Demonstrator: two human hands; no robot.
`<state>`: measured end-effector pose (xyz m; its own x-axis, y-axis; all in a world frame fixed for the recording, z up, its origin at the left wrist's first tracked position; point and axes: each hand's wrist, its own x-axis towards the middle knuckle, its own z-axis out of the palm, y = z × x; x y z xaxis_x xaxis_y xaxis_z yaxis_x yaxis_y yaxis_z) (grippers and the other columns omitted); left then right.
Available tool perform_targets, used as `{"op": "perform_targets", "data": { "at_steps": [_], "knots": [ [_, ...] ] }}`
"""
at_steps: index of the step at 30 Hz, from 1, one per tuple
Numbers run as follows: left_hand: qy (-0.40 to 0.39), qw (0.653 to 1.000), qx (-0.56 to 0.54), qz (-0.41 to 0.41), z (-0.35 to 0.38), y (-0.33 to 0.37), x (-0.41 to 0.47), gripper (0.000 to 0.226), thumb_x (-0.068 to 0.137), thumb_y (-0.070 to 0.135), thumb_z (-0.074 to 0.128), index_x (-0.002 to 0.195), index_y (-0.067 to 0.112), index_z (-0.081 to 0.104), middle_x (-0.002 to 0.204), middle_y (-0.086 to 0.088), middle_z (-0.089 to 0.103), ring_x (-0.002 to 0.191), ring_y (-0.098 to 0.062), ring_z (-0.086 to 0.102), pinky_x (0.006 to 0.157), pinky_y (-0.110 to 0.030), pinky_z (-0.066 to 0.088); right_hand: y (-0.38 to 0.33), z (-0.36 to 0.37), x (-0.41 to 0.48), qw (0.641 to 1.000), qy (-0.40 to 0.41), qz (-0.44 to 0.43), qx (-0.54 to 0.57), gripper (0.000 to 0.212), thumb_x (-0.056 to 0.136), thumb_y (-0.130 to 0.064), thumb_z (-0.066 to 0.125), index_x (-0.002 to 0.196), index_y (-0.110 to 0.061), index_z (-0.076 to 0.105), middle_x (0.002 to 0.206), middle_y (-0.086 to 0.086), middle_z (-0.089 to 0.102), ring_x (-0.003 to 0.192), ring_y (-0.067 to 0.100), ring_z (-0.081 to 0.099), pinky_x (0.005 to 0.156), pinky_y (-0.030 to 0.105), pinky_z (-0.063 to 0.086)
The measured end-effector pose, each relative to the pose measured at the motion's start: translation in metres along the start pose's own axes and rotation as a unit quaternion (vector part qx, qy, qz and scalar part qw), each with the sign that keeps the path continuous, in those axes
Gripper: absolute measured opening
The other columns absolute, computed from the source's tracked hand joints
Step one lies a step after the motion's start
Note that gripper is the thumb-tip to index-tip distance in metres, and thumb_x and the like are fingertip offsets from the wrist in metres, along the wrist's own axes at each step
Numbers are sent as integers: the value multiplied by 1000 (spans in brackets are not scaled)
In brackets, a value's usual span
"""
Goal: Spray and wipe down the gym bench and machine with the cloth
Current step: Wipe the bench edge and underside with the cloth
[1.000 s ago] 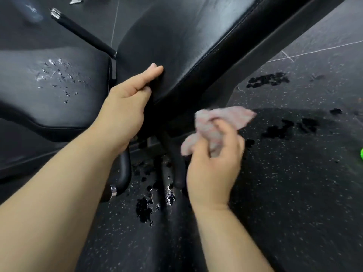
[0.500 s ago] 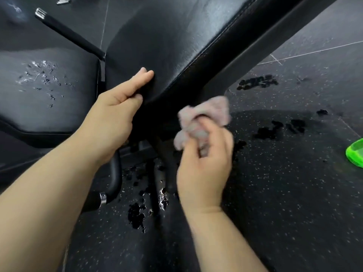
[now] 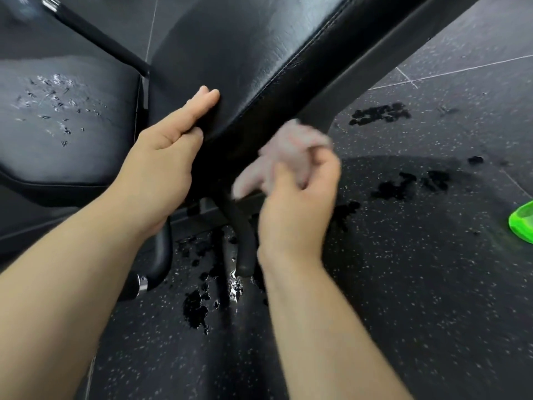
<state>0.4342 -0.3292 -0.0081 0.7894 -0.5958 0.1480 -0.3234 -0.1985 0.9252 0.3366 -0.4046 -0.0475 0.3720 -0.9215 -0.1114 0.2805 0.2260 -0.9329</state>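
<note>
The cloth (image 3: 291,145) is smeared by motion blur, so its weave and edges are hard to make out, and it is unclear whether its top actually touches the dark frame beam (image 3: 375,62) running under the backrest pad (image 3: 245,53) or only sits just below it. The upper part of the backrest pad and beam run out of the top of the view, and a bright green object (image 3: 523,223) on the floor is cut off by the right edge, too little of it showing to say what it is. The right hand (image 3: 297,203) has its fingers curled round the pale pink cloth, which is bunched up and pokes out above and to the left of the knuckles, just beside the lower end of the backrest pad. The left hand (image 3: 164,157) lies with straight fingers pressed against the lower edge of that pad, holding nothing. Both hands are near each other, with the pad's corner between them. To the left, the seat pad (image 3: 66,125) carries a scatter of droplets (image 3: 54,96). Below the hands, a curved black handle (image 3: 155,264) with a chrome ring and a bent black tube (image 3: 245,241) of the frame stand between the arms. The speckled black floor (image 3: 418,298) shows dark wet patches (image 3: 380,114) right of the beam and under the bench.
</note>
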Motion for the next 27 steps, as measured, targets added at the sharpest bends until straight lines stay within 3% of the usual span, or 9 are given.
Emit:
{"op": "perform_targets", "data": {
  "at_steps": [2,7,10,13,16,18,20,24,27],
  "knots": [
    [-5,1000,-4,-4,-1,0,0,54,101,1,37,120,48,56,145,25,45,131,16,36,118,-20,23,-10,0,11,1000,16,-8,11,44,92,2,51,114,-35,56,109,-15,67,104,0,63,98,32,50],
    [-4,1000,-15,-16,-3,4,1,55,99,-2,40,121,45,59,142,26,48,130,16,38,117,-20,25,9,19,-31,996,-50,60,-40,35,95,-7,53,116,-34,58,112,-15,66,99,-8,59,86,12,47],
    [46,997,-42,-35,-5,5,-2,53,94,-6,46,111,38,69,130,19,62,120,7,53,112,-24,34,20,17,-39,989,-97,99,-46,32,94,-5,55,109,-32,61,109,-12,69,98,-1,62,91,22,50],
    [142,989,-13,-40,-7,0,-15,49,86,-6,49,95,35,75,104,14,73,94,-4,65,98,-27,47,13,5,-26,969,-109,203,89,34,92,-4,57,113,-30,64,110,-8,72,101,4,67,92,28,51],
    [175,979,99,20,-9,-6,-38,50,84,-9,50,88,37,69,100,21,69,91,5,63,89,-11,45,-4,-9,-21,917,-143,298,225,34,94,-9,52,126,-16,61,107,1,74,96,10,70,77,26,55],
    [180,969,165,45,-5,-13,-53,42,85,-7,55,87,33,68,96,18,65,84,5,60,80,-5,41,-7,-14,-20,895,-157,337,247,34,95,-12,52,127,-10,61,114,8,73,103,16,70,77,26,57],
    [179,972,153,1,0,-16,-63,34,86,-3,58,83,30,68,89,12,64,80,1,59,72,-4,40,-7,-13,-15,886,-149,380,220,30,94,-6,54,123,-6,63,116,15,71,98,19,72,72,26,59],
    [205,967,102,-109,-1,-20,-64,30,85,5,55,81,32,68,84,10,67,76,-3,62,69,-15,49,-5,8,-3,844,-135,486,182,22,94,8,46,109,6,62,103,19,68,65,18,68,56,23,57],
    [256,953,40,-157,-17,-22,-52,33,85,3,53,84,33,66,88,11,69,80,-5,65,76,-20,51,-4,25,1,823,-124,521,188,32,95,9,35,115,1,57,106,18,62,85,24,64,55,22,56]
  ]
}}
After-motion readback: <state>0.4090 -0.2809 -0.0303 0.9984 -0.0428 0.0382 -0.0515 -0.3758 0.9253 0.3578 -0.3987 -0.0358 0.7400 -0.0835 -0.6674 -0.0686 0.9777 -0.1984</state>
